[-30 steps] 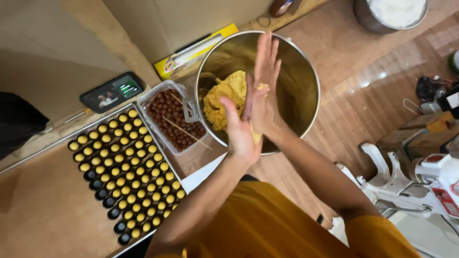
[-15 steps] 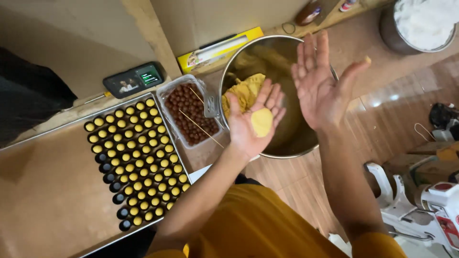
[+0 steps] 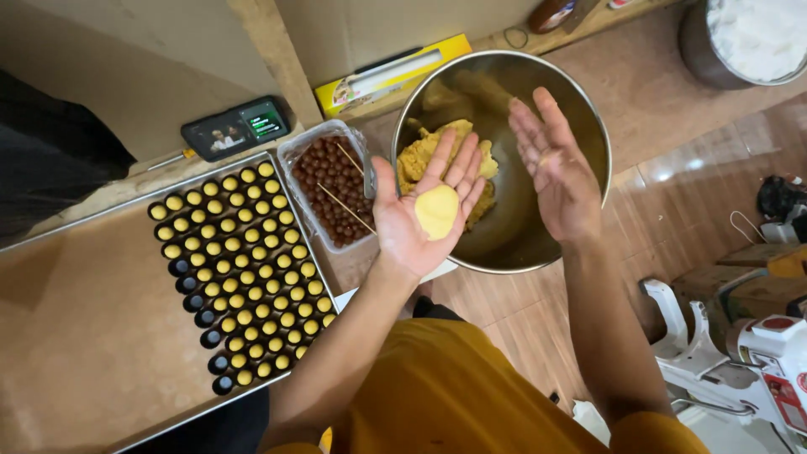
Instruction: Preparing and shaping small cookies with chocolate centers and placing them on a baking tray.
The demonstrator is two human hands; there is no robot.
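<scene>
Left hand [image 3: 424,210] lies flat, palm up and fingers spread, bearing a flattened yellow dough disc [image 3: 437,211] over the steel bowl [image 3: 588,109]. Right hand [image 3: 551,168] hovers beside it, spread, empty. Yellow oblong box [image 3: 391,74] lies behind the bowl.

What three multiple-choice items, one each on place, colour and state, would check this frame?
1. Where does the flattened dough disc lie?
A. on the left hand's palm
B. on the tray
C. in the plastic tub

2. What colour are the balls in the plastic tub?
A. white
B. brown
C. green

3. How is the right hand?
A. fisted round a spoon
B. open and empty
C. flat on the tray

Key: 1 A, the disc rests on the upturned left hand; 2 B, the tub holds brown balls; 3 B, its fingers are spread over the steel bowl.
</scene>
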